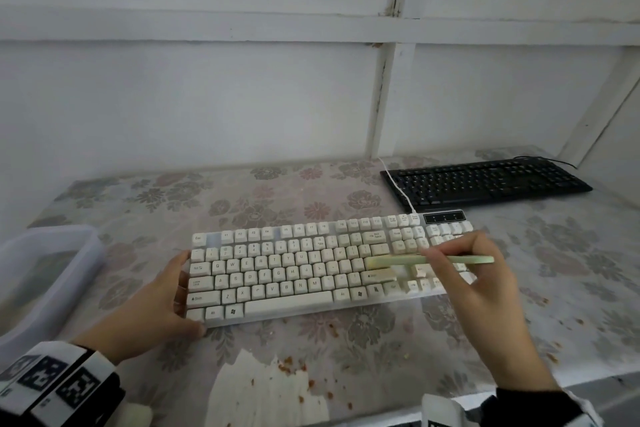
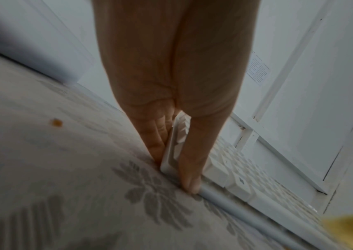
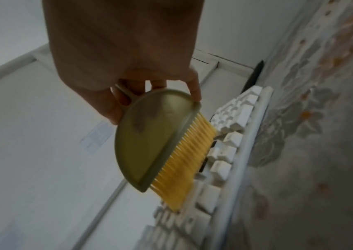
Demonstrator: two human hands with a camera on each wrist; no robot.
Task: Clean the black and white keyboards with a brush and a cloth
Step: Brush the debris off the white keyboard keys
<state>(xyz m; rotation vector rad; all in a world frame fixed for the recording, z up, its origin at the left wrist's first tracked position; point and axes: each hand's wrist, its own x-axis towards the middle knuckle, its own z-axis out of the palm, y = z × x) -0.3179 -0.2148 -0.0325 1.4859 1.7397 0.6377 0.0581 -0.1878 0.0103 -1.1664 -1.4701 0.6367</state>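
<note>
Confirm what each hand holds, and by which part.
Right hand pinches the green brush by its loop handle. Left hand grips nothing; straight fingers brace the left end of the white keyboard.

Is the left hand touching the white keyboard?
Touching. The left wrist view shows the left hand braced on the white keyboard: thumb against its front corner, fingers against its end.
</note>
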